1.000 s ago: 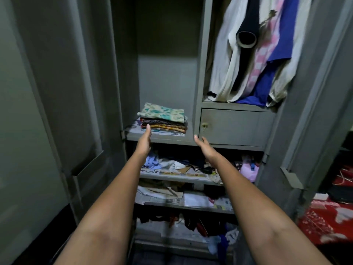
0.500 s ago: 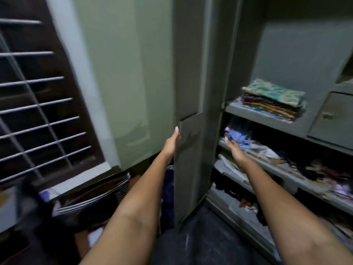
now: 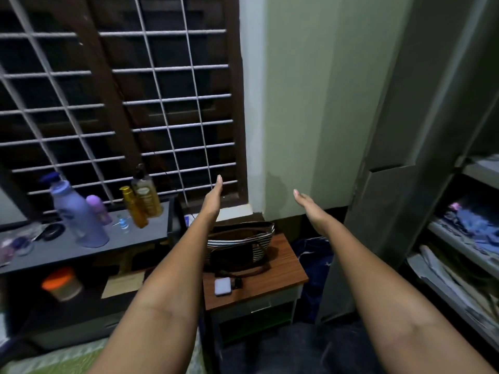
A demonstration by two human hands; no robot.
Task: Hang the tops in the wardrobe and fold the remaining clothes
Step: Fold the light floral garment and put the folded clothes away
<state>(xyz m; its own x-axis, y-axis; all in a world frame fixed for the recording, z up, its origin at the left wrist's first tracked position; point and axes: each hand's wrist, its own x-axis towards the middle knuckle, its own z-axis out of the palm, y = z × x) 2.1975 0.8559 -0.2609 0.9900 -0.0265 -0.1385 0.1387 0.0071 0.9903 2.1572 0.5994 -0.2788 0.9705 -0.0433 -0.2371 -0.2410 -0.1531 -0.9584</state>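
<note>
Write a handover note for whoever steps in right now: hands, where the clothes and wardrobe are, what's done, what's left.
Left hand: open, fingers straight, holding nothing, raised in front of the barred window.
Right hand: open, empty, held out toward the green wall.
Wardrobe: at the right edge, door open, shelves holding loose clothes and papers.
Done: cannot tell from this view; no hanging rail or folded stack shows.
Left: no garment in hand; fetch the next piece. A dark blue cloth lies beside the small wooden table.

Dim indoor light, night-dark barred window [image 3: 116,103] at 10 o'clock; motion blur throughout, wide-angle bending at edges.
</note>
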